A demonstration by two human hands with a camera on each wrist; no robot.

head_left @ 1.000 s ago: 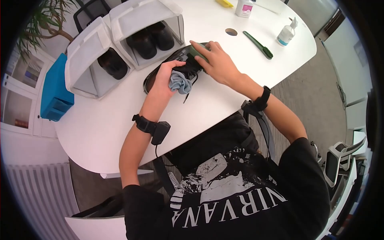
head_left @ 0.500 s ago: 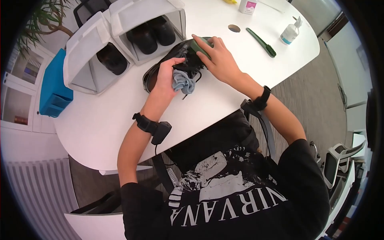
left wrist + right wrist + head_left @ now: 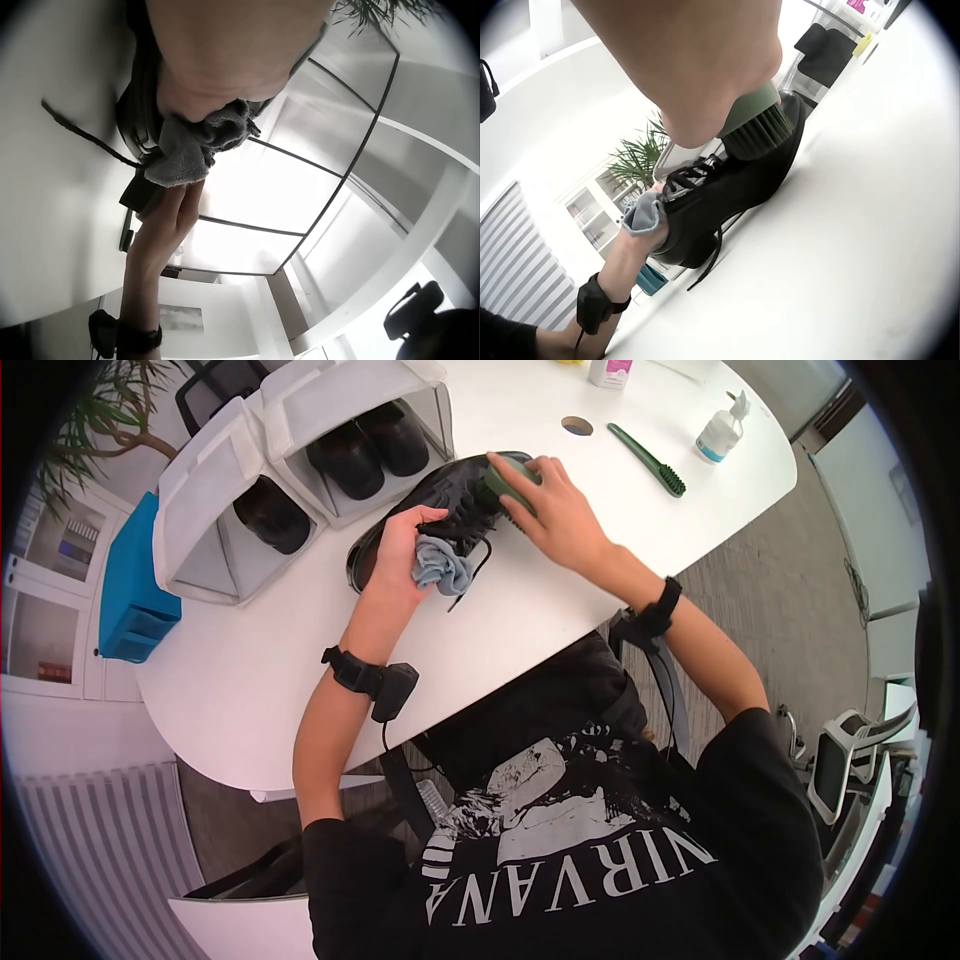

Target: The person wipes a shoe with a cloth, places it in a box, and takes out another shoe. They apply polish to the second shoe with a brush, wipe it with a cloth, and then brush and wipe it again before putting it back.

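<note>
A black lace-up shoe (image 3: 727,187) stands on the white table, one lace end hanging down its side. The right hand (image 3: 560,515) grips a green brush (image 3: 512,478), whose dark bristles (image 3: 759,137) touch the shoe's front part in the right wrist view. At the lace and opening area, the left hand (image 3: 402,555) holds the shoe (image 3: 440,490), with a crumpled grey-blue cloth (image 3: 443,565) bunched in its grip. In the left wrist view the cloth (image 3: 180,154) hangs below that hand (image 3: 225,60), and most of its fingers are hidden.
Two light fabric boxes (image 3: 210,525) with black shoes (image 3: 358,460) inside stand behind, left of the shoe. A teal box (image 3: 135,585) is at the far left. A second green brush (image 3: 648,460), a pump bottle (image 3: 719,436) and a white-and-pink bottle (image 3: 610,372) are on the table's right part.
The brush and right hand have shifted slightly over the shoe's front. The left hand, with the cloth, has moved a little left, and more of the shoe's upper shows.
</note>
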